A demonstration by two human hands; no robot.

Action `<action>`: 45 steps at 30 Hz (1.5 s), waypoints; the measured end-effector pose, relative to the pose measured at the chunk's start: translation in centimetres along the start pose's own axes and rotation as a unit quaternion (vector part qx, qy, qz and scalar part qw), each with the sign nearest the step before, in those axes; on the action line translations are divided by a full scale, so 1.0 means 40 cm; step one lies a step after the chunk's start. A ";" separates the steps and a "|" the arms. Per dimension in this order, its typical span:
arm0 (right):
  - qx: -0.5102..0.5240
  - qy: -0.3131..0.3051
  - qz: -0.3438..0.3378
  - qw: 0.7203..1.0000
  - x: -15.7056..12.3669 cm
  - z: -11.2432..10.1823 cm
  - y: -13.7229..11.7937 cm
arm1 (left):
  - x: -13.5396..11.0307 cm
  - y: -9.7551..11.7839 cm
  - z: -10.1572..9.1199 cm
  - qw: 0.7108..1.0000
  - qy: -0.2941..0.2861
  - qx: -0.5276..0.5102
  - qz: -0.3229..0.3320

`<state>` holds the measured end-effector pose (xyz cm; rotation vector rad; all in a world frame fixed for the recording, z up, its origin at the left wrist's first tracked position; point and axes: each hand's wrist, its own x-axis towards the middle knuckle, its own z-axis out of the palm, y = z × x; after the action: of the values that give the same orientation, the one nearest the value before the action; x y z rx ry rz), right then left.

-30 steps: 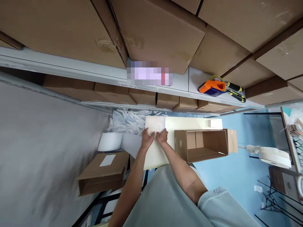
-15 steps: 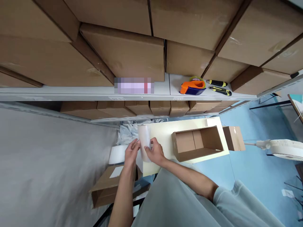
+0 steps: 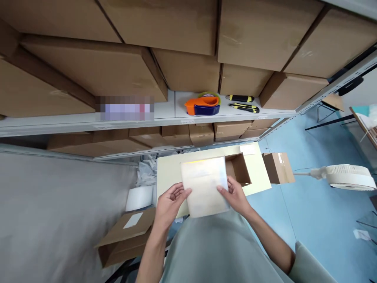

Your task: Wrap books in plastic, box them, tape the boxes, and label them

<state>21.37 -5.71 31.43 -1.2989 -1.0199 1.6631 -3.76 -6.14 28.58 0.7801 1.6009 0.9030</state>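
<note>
1. Head view: left hand (image 3: 167, 206) and right hand (image 3: 237, 196) partly closed, pinching a pale flat packet (image 3: 206, 186) by opposite sides, thumbs on top.
2. Packet is up in front of the torso, over the near side of the cream desk (image 3: 169, 169); blocks part of the open box (image 3: 242, 169) there.
3. Shelf (image 3: 165, 111) beyond: orange-and-blue tape dispenser (image 3: 203, 106), two yellow-black cutters (image 3: 240, 98), stacked cartons (image 3: 188, 70) behind.
4. Left of desk: white roll (image 3: 139, 197), open carton (image 3: 126, 234). Right: closed carton (image 3: 278, 168), white fan (image 3: 349, 177).
5. Floor (image 3: 312, 153) blue.
</note>
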 end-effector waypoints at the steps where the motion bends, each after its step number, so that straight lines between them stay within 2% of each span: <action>1: -0.004 0.012 -0.011 1.000 -0.001 -0.028 -0.008 | -0.005 0.015 0.035 1.000 -0.010 0.002 0.007; 5: -0.037 0.023 -0.054 0.998 -0.005 -0.118 -0.052 | -0.022 0.063 0.131 0.999 -0.027 0.010 0.035; 7: -0.066 0.022 -0.069 0.995 -0.002 -0.152 -0.075 | -0.026 0.076 0.152 0.998 -0.027 0.017 0.054; 10: -0.151 0.016 -0.099 0.983 0.010 -0.198 -0.112 | -0.027 0.082 0.158 0.994 -0.021 0.047 0.094; 13: -0.306 -0.016 -0.122 0.944 0.039 -0.236 -0.157 | -0.026 0.071 0.150 0.986 0.031 0.095 0.132; 16: -0.430 -0.092 -0.118 0.890 0.093 -0.253 -0.186 | -0.023 0.041 0.148 0.975 0.070 0.144 0.154; 19: -0.480 -0.164 -0.107 0.855 0.174 -0.242 -0.165 | -0.016 -0.004 0.153 0.962 0.060 0.190 0.189; 24: -0.558 -0.255 -0.040 0.788 0.322 -0.179 -0.031 | -0.009 -0.080 0.153 0.942 0.056 0.245 0.220; 27: -0.577 -0.270 0.038 0.770 0.390 -0.137 0.055 | -0.015 -0.110 0.151 0.936 0.064 0.259 0.228; 30: -0.586 -0.273 0.074 0.759 0.433 -0.111 0.114 | -0.023 -0.127 0.155 0.933 0.063 0.264 0.238; 34: -0.592 -0.262 0.096 0.756 0.451 -0.107 0.152 | -0.031 -0.142 0.159 0.930 0.071 0.258 0.250; 39: -0.603 -0.201 0.099 0.766 0.435 -0.101 0.171 | -0.032 -0.147 0.151 0.934 0.072 0.245 0.249; 42: -0.613 -0.172 0.089 0.766 0.407 -0.093 0.159 | -0.032 -0.135 0.144 0.939 0.071 0.229 0.245; 45: -0.617 -0.172 0.057 0.766 0.347 -0.112 0.121 | -0.038 -0.118 0.133 0.944 0.089 0.206 0.241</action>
<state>22.84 5.78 21.34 -1.8481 -2.5570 1.2419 1.62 -8.95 24.54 1.4677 1.8228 1.0125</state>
